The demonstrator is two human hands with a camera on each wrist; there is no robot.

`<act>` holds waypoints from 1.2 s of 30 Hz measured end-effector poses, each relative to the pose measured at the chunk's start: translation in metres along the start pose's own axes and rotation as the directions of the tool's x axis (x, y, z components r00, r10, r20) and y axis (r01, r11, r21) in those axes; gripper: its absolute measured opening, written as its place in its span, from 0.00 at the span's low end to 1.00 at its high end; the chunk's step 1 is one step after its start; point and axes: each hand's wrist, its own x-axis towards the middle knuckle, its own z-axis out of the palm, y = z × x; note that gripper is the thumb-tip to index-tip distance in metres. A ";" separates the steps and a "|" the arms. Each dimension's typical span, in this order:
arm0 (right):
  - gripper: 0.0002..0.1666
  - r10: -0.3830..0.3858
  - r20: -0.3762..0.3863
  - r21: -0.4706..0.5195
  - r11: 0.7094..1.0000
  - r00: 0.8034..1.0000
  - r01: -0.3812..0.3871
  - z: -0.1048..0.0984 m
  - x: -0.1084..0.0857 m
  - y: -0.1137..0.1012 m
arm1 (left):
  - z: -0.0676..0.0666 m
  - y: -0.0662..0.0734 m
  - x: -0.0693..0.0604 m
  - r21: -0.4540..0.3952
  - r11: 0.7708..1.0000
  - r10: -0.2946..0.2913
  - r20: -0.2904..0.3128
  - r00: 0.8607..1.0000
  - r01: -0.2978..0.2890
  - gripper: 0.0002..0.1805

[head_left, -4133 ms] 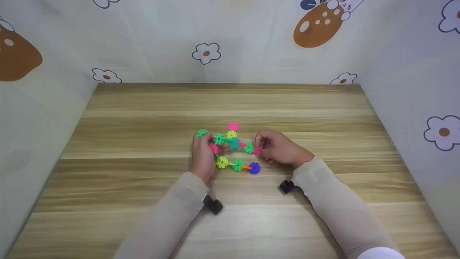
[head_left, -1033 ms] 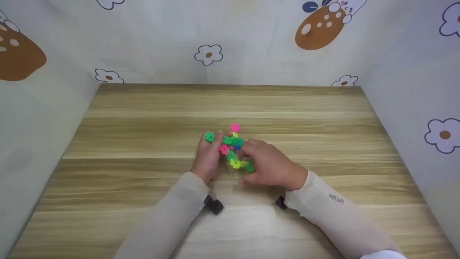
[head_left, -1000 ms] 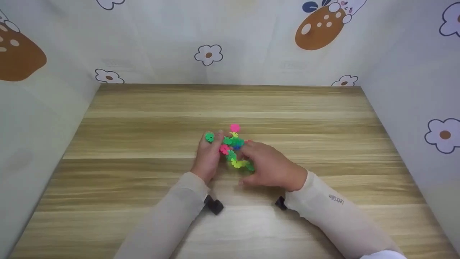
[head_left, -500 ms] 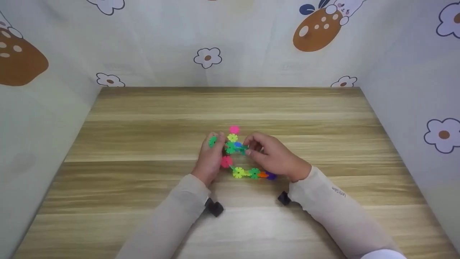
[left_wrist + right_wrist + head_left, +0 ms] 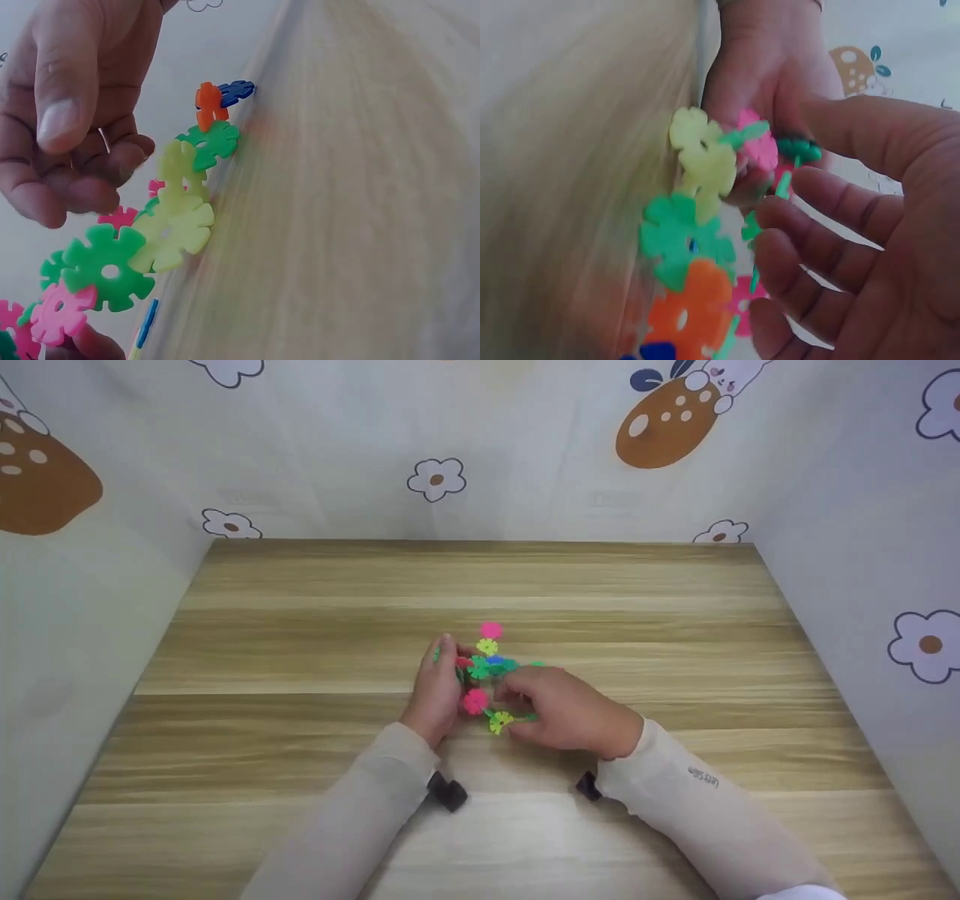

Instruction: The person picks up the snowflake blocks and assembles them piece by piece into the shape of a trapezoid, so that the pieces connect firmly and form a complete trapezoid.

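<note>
Linked flower-shaped pieces (image 5: 475, 702) sat mid-frame over the wooden table (image 5: 300, 615), gripped by the left hand (image 5: 437, 688), while the right hand (image 5: 568, 709), loosely curved, empty and lower than before, blocked the orange piece (image 5: 209, 99) and dark blue piece (image 5: 238, 92) from the head view.

Wood-look surface (image 5: 300, 615) is stretching wide, light and dark grain bands running left to right. Left and right edges are slanting inward toward the far edge. A chain of flower-shaped pieces (image 5: 478, 667) is sitting around the middle, well apart from the far edge. Its yellow piece (image 5: 500, 723) and blue piece (image 5: 237, 91) are reaching low by the surface; exact contact is staying unclear.
</note>
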 end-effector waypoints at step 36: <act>0.16 -0.128 -0.060 0.031 0.991 0.990 0.130 0.007 0.003 -0.004 | 0.000 0.002 -0.003 -0.162 0.985 -0.041 0.074 0.996 0.052 0.29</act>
